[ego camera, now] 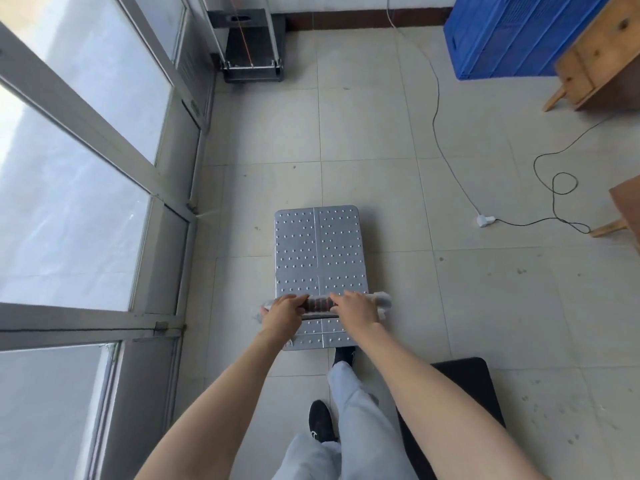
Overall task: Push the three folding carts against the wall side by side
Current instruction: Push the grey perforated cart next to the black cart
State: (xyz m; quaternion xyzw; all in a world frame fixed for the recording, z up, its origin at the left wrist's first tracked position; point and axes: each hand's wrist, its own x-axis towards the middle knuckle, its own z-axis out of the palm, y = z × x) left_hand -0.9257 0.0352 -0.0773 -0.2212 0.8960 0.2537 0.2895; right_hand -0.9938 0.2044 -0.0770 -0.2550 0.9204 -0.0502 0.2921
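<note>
A silver folding cart (320, 251) with a studded metal deck stands on the tiled floor in front of me, pointing toward the far wall. Its handle bar (321, 304) has a dark ribbed grip and white wrapped ends. My left hand (282, 315) and my right hand (356, 308) both grip this bar, one on each side of the ribbed middle. A black folding cart (254, 69) stands at the far wall in the left corner, with its handle upright. A third cart with a black deck (464, 382) lies on the floor at my right, partly hidden by my right arm.
Glass doors with grey frames (104, 140) run along the left. A blue crate (512, 32) and wooden furniture (599, 53) stand at the far right. A white cable (438, 109) leads to a power strip (485, 220) on the floor. Another wooden piece (623, 216) sits at right.
</note>
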